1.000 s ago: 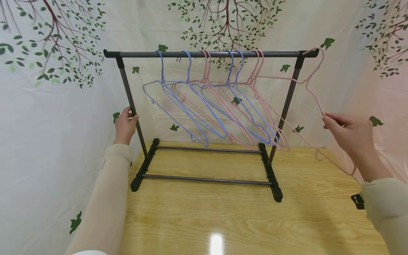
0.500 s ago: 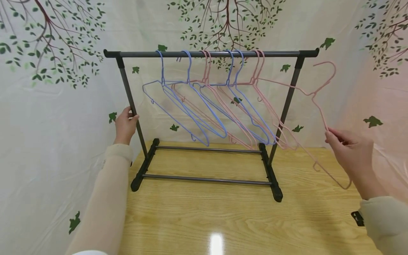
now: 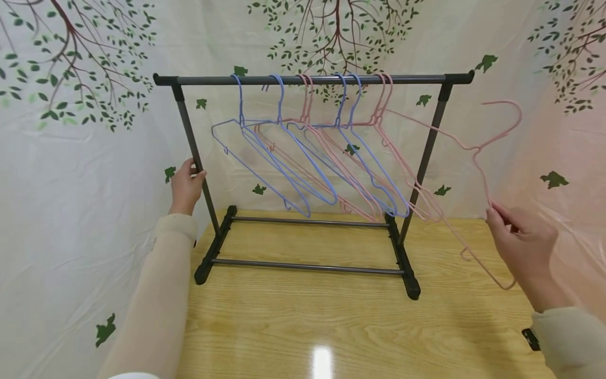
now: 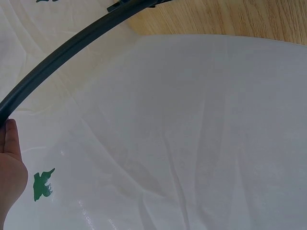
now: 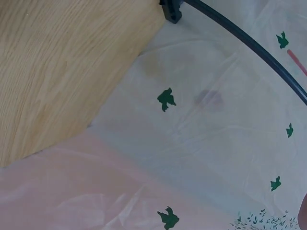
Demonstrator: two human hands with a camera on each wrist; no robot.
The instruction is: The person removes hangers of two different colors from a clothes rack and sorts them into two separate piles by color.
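My left hand (image 3: 186,187) holds the left post (image 3: 191,138) of a black garment rack, thumb on the near side and fingers behind. In the left wrist view, the fingers (image 4: 12,136) reach up to that dark post (image 4: 48,67). Out past the rack's right post (image 3: 431,139), my right hand (image 3: 525,247) pinches one sloping arm of a pink clothes hanger (image 3: 477,149). The hanger's hook is off the rail (image 3: 208,80), and its far arm stretches behind the right post. Only a sliver of the right hand (image 5: 303,215) shows in the right wrist view.
Several blue hangers (image 3: 241,102) and pink hangers (image 3: 389,97) hang along the rail, their lower parts overlapping. The rack's base (image 3: 303,267) stands on a wood-grain table (image 3: 284,326). Cloth walls (image 3: 227,179) printed with leaves close in the back and sides.
My right hand has moved right and down with the pink hanger, whose hook went from beside the rail's right end to well off it. The left hand has stayed on the post.
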